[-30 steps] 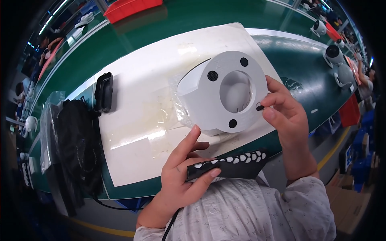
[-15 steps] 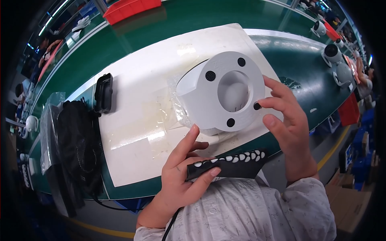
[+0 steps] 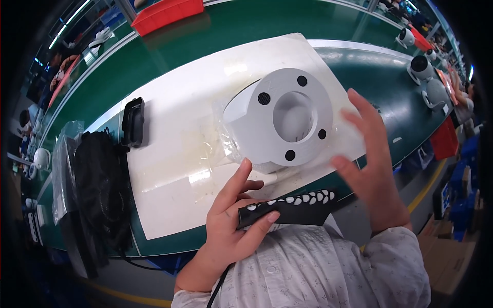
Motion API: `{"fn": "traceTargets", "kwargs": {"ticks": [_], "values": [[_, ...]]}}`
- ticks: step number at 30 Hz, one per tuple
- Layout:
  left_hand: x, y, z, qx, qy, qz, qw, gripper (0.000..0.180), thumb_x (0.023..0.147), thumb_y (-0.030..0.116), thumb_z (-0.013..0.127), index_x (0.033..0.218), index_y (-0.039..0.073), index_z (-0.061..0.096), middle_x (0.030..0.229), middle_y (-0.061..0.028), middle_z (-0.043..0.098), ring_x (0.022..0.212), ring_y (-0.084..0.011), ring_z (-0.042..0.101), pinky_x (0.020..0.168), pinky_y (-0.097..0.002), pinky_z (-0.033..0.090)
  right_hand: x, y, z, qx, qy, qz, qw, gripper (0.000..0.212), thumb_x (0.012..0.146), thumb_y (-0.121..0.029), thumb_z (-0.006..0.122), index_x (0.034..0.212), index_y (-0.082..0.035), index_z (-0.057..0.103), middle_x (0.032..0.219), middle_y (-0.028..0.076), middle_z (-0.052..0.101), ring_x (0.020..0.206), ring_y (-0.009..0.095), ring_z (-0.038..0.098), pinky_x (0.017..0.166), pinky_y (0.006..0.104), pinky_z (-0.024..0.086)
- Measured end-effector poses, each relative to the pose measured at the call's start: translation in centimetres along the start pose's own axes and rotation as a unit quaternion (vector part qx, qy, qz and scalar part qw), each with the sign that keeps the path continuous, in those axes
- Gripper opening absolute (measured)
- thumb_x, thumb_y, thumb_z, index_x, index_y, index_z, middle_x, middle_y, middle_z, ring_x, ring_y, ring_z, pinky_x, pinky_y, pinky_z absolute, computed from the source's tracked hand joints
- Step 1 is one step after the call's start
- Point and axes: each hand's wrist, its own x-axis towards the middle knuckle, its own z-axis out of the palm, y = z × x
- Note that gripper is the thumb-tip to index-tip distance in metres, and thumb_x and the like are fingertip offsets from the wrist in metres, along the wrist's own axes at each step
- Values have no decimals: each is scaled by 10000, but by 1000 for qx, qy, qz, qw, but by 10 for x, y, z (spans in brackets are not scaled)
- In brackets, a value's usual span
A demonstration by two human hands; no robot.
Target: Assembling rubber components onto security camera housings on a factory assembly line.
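Observation:
A white round-based housing (image 3: 246, 120) lies on the pale board, its ring-shaped base facing up around a round hollow. Several black round pads (image 3: 290, 155) sit on the ring. My left hand (image 3: 241, 215) grips a curled black sheet of adhesive foot pads (image 3: 287, 208) between thumb and fingers; white spots show where pads have been peeled off. To the right of the housing, my right hand (image 3: 367, 154) is raised and apart from it, fingers spread and partly blurred, with nothing visible in them.
The white board (image 3: 169, 205) covers much of the green table. On its left are a small black tray (image 3: 133, 121) and a black mesh bag (image 3: 102, 179) beside clear plastic. A red bin (image 3: 167, 14) stands at the back. White cameras (image 3: 436, 92) stand at the right.
My right hand has let go of the lower right pad, which now lies flat on the ring, and has drawn back to the right with its fingers opening. My left hand stays put.

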Motion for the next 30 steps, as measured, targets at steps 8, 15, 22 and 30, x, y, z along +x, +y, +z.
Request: {"fn": "traceTargets", "kwargs": {"ticks": [8, 15, 22, 30], "values": [[4, -1, 1, 13, 3, 26, 1000, 176, 680, 42, 672, 785, -58, 573, 1279, -237, 356, 906, -267, 570, 758, -323, 470, 26, 14, 21, 552, -169, 290, 763, 240, 843, -227, 518, 948, -12, 532, 765, 19, 563, 625, 72, 515, 529, 198, 396], [-9, -3, -16, -40, 23, -45, 998, 155, 681, 46, 678, 751, -57, 586, 1249, -217, 399, 892, -222, 565, 733, -289, 457, 85, 36, 24, 402, -48, 155, 901, 167, 812, -157, 553, 908, -22, 575, 756, 18, 557, 677, 63, 502, 574, 201, 401], [-14, -2, -16, -60, -13, -125, 990, 151, 701, 63, 667, 797, -34, 603, 1248, -167, 417, 917, -208, 545, 765, -296, 445, 190, 157, 130, -263, 105, -179, 942, 114, 717, -109, 542, 815, -74, 590, 831, 49, 521, 804, 237, 508, 631, 360, 427], [-6, 1, -12, -61, -41, -145, 987, 264, 737, 79, 638, 947, -67, 573, 1221, -120, 430, 952, -150, 506, 792, -257, 412, 217, 189, 158, -229, -20, 61, 971, 198, 816, -217, 477, 865, -65, 594, 919, 91, 580, 928, 250, 518, 761, 379, 418]]}}
